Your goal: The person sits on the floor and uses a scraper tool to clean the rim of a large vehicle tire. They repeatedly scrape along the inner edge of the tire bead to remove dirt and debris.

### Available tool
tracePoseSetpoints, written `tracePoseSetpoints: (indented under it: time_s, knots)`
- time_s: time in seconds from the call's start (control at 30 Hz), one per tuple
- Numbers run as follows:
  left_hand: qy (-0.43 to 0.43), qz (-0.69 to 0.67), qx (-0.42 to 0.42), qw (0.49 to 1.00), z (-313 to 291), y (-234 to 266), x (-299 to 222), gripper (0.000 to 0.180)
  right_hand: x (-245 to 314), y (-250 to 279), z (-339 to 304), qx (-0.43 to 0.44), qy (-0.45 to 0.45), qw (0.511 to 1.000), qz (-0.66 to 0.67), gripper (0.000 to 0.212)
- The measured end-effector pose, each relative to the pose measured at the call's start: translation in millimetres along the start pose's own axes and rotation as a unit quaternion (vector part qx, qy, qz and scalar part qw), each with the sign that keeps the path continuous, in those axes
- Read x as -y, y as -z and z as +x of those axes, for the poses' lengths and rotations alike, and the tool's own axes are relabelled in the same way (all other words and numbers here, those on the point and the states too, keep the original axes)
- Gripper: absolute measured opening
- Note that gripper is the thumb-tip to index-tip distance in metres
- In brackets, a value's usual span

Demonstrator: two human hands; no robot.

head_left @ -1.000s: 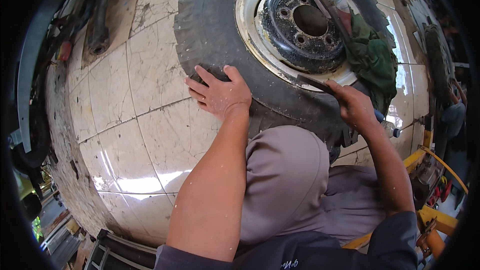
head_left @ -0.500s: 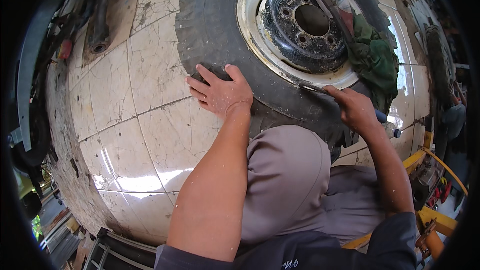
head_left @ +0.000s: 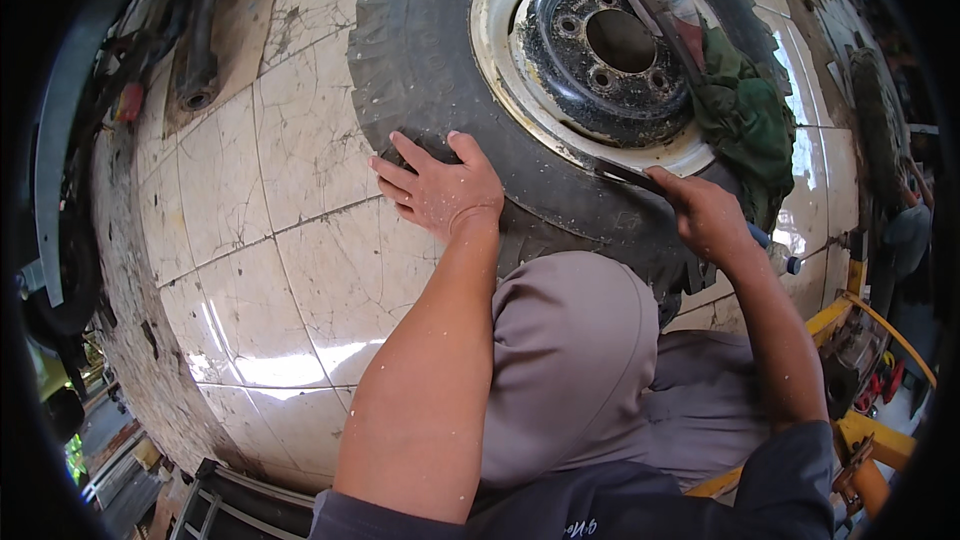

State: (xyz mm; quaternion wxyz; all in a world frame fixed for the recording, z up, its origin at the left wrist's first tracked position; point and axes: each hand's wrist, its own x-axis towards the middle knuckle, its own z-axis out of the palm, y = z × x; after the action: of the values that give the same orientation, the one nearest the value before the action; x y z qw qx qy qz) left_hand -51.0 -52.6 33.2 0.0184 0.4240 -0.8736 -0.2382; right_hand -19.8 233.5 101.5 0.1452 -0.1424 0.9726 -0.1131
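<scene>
A large black tyre [head_left: 430,70] lies flat on the tiled floor, around a white wheel rim [head_left: 500,70] with a black, bolt-holed centre disc [head_left: 540,40]. My left hand [head_left: 440,188] rests on the tyre's near-left edge, fingers spread, holding nothing. My right hand [head_left: 705,215] is closed round a thin, dark, flat-bladed tool [head_left: 628,174]. Its tip meets the near edge of the rim, where rim and tyre join; my fingers hide its grip end. Across the rim's right side lies a long-backed brush [head_left: 645,0], partly against a crumpled dark green cloth [head_left: 745,110].
A bottle with a blue cap [head_left: 785,260] lies right of my right forearm. Yellow metal framing [head_left: 870,435] stands at lower right. Dark metal parts [head_left: 200,60] lie on a board at upper left. At the far right edge, part of another person [head_left: 908,230] shows.
In my right hand the tool has turned slightly, so more of its flat side shows at the rim. My left hand stays on the tyre.
</scene>
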Motion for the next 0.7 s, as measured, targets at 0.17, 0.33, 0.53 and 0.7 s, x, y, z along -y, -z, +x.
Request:
tracePoseSetpoints:
  time_s: [0.17,0.33,0.53,0.7]
  knots:
    - [0.000,0.002,-0.002,1.000,2,0,1,0.079,3,-1,0,0.003,-0.017,1.000,0.019,0.064]
    - [0.004,0.005,0.000,1.000,2,1,2,0.079,11,3,2,0.017,-0.033,0.999,-0.001,0.062]
    - [0.004,0.006,0.002,1.000,1,0,1,0.078,4,10,6,0.051,-0.032,0.998,-0.013,0.052]
    - [0.005,0.001,0.003,1.000,1,0,-1,0.078,-19,8,6,0.037,-0.007,0.998,0.042,0.039]
